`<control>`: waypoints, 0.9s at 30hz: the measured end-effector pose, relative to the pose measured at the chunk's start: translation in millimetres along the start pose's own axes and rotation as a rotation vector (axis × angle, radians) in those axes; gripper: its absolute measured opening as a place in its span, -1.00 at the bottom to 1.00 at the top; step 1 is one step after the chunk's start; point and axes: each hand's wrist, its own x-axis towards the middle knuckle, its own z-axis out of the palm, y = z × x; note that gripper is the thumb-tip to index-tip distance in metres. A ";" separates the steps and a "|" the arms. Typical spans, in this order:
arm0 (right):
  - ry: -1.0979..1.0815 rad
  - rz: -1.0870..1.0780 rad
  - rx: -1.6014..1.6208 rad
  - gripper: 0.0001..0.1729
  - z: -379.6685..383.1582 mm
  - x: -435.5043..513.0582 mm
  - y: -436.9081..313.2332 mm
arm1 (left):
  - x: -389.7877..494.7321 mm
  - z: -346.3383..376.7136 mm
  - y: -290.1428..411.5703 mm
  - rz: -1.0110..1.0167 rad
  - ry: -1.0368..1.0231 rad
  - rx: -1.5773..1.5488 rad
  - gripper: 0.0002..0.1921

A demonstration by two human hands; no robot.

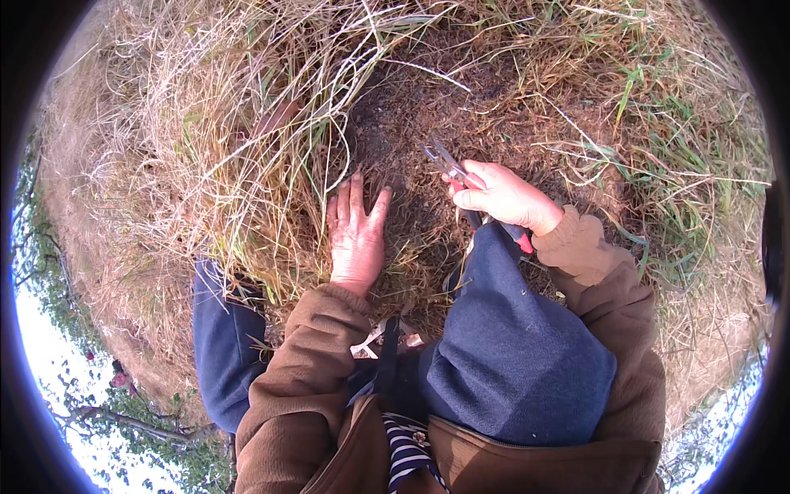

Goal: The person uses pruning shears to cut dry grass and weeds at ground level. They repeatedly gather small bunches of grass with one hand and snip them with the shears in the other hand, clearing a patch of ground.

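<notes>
My right hand [509,194] grips a pair of hand pruners with red and dark handles. Their metal blades [443,157] point up and left over the bare soil, and the tips look parted. Part of the handles is hidden behind my fingers and knee. Palm down, my left hand [358,231] lies at the edge of a dry grass clump [290,154], its thumb apart from the fingers and nothing visible in its hold. Long straw-coloured stems lean over the ground just beyond its fingertips.
Brown soil [426,117] strewn with cut grass bits lies ahead of me. Greener grass [685,136] stands on the right. My bent knee in blue trousers [512,346] rises close under the right hand. Tree branches [136,423] show at the far lower left.
</notes>
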 end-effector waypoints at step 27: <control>-0.039 0.083 -0.147 -0.75 71.0 69.7 -18.3 | 18.9 -35.6 -18.5 0.043 0.038 -0.234 -0.81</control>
